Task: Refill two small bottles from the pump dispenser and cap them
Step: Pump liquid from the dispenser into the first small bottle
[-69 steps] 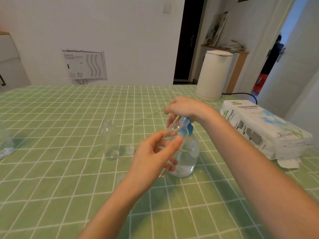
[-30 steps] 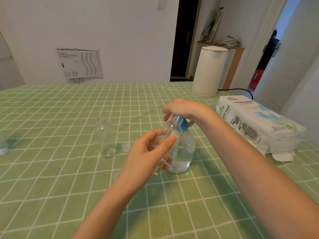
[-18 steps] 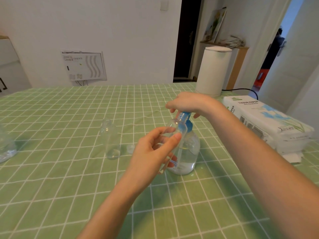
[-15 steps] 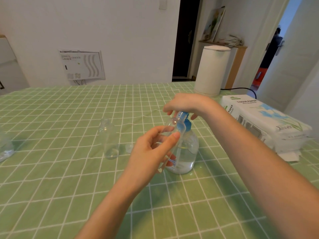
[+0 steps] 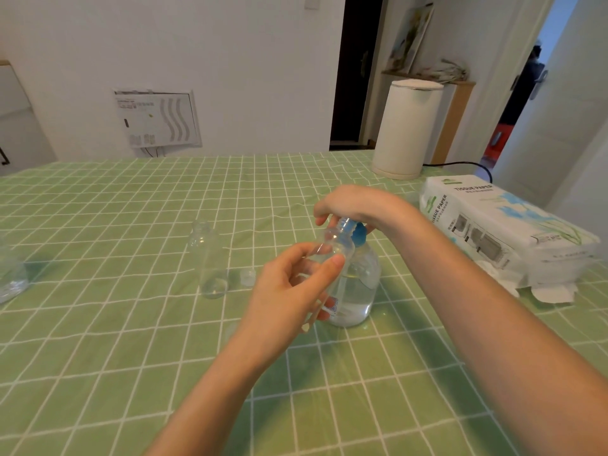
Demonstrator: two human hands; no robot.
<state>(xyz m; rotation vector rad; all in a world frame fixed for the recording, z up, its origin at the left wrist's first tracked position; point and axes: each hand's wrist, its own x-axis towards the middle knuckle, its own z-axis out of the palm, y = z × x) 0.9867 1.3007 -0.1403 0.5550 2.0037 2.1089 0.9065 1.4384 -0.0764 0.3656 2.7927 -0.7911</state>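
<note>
A clear pump dispenser (image 5: 357,291) with a blue pump head stands mid-table, partly filled with clear liquid. My right hand (image 5: 355,205) rests on top of the pump head, fingers curled over it. My left hand (image 5: 292,291) grips a small clear bottle (image 5: 335,245), tilted, with its open mouth up at the pump's spout. A second small clear bottle (image 5: 210,261) stands upright and uncapped to the left, with a little liquid at its bottom. A small clear cap (image 5: 247,278) lies on the cloth between that bottle and my left hand.
The table carries a green checked cloth (image 5: 131,340). A pack of tissue paper (image 5: 503,235) lies at the right, a white cylindrical appliance (image 5: 406,130) with a black cord behind it. Part of a clear container (image 5: 10,278) shows at the left edge.
Both hands stay at the dispenser. My right hand sits a little lower on the pump head than half a second ago; the small bottle stays at the spout. The view shifted slightly.
</note>
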